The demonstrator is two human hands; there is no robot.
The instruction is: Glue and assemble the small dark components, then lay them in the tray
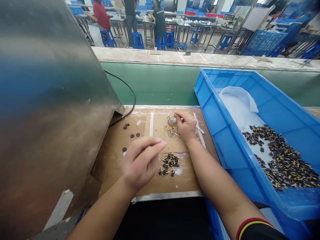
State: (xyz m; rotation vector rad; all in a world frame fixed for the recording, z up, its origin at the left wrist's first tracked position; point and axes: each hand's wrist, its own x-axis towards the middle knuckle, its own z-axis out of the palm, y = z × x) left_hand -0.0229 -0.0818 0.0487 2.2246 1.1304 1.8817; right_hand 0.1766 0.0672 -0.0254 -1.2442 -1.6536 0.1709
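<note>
My right hand (186,126) is closed in a pinch at the rim of a small clear container (172,120). Whatever sits between its fingertips is too small to name. Nearer to me, my left hand (142,163) hovers over the cardboard, slightly blurred, thumb and forefinger together; any thing in that pinch is hidden. Just right of it lies a pile of small dark parts with yellow ends (170,160). Several dark round discs (132,136) are scattered on the cardboard to the left. Wet-looking brown stains surround the clear container.
A blue crate (225,133) on the right holds many dark-and-yellow parts (287,156) on white sheeting. A large metal housing (55,100) stands close on the left, with a black cable (134,96) behind it. A white stick-like tool (199,128) lies beyond my right wrist. People work at far tables.
</note>
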